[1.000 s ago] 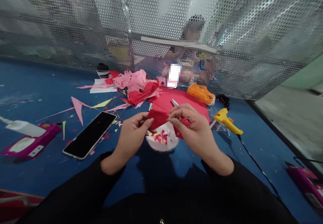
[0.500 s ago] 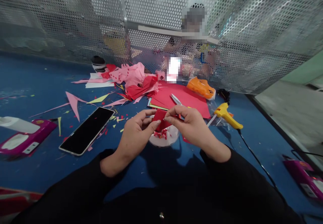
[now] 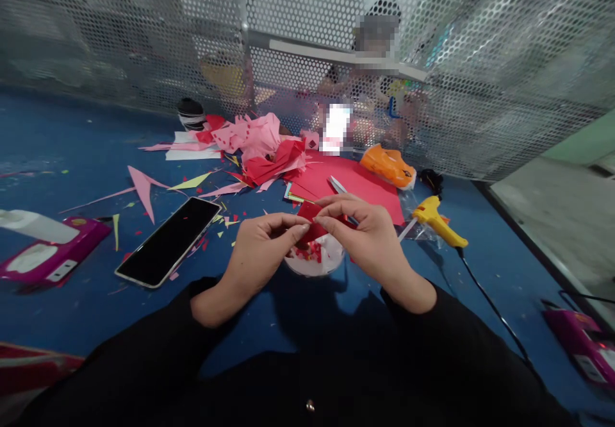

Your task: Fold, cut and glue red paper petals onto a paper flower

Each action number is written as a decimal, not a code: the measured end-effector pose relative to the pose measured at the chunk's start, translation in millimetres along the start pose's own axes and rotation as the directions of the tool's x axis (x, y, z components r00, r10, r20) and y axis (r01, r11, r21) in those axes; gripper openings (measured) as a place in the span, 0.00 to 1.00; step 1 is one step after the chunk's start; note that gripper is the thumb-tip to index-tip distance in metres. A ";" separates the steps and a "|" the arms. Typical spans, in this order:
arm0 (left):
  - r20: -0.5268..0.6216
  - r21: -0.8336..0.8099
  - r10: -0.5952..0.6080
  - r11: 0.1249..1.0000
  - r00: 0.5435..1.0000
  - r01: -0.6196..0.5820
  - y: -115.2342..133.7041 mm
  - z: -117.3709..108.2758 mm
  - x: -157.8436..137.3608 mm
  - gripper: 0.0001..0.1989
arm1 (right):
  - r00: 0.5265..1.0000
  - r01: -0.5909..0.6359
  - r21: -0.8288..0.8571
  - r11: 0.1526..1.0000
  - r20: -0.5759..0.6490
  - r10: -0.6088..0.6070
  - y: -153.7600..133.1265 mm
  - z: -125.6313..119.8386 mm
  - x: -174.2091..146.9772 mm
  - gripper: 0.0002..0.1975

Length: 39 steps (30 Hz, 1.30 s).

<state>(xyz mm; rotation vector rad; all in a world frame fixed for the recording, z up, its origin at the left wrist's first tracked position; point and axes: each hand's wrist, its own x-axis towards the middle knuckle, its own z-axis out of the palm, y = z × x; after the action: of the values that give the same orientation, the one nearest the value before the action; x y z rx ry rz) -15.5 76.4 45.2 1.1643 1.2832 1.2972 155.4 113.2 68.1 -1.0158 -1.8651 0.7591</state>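
Note:
Between my two hands is a small piece of red paper (image 3: 307, 212), which looks folded. My left hand (image 3: 262, 251) pinches its lower left side between thumb and fingers. My right hand (image 3: 368, 238) grips its right side, thumb against forefinger. Just below the paper stands a round white container (image 3: 331, 257) with red and white scraps inside, partly hidden by my hands. Behind my right hand, scissors (image 3: 337, 185) lie on large red paper sheets (image 3: 369, 186), their handles mostly covered.
A smartphone (image 3: 168, 241) lies left amid paper scraps. Crumpled pink paper (image 3: 259, 133) is piled behind. At right are a yellow glue gun (image 3: 435, 218) with its cord and an orange packet (image 3: 389, 165). Purple devices (image 3: 72, 247) sit at both sides. Perforated metal (image 3: 298, 4) closes the back; a person is beyond.
My left fingers have closed in along the red paper's lower edge, and the paper has turned slightly. The whole view has shifted a little.

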 end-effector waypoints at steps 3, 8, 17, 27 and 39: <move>0.011 -0.046 -0.013 0.999 1.000 0.013 -1.0 0.0 0.7 0.06 | 0.996 0.027 -0.009 1.000 -0.084 -0.027 -0.9 5.7 -3.7 0.05; 0.037 -0.083 -0.014 0.996 0.999 0.017 0.4 -0.8 0.7 0.06 | 0.989 0.067 -0.047 0.997 -0.130 -0.072 -1.7 12.1 -7.0 0.06; 0.026 -0.090 -0.006 0.996 1.000 0.009 1.6 -0.4 0.5 0.06 | 0.976 0.119 -0.180 0.977 -0.159 -0.148 -1.3 14.2 -10.3 0.06; 0.035 -0.024 0.040 0.999 0.999 -0.039 0.9 -1.2 1.0 0.08 | 0.972 0.136 -0.237 0.962 -0.155 -0.175 -0.8 16.4 -11.5 0.06; 0.024 0.015 0.054 0.998 0.998 -0.054 3.9 -0.5 0.2 0.09 | 0.971 0.187 -0.301 0.935 -0.089 -0.222 -3.8 -5.8 -3.1 0.05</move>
<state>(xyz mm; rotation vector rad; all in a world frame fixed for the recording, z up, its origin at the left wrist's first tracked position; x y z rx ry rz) -16.0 76.5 49.1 1.2289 1.2545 1.3111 160.1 109.3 72.5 -1.0018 -1.9747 0.2971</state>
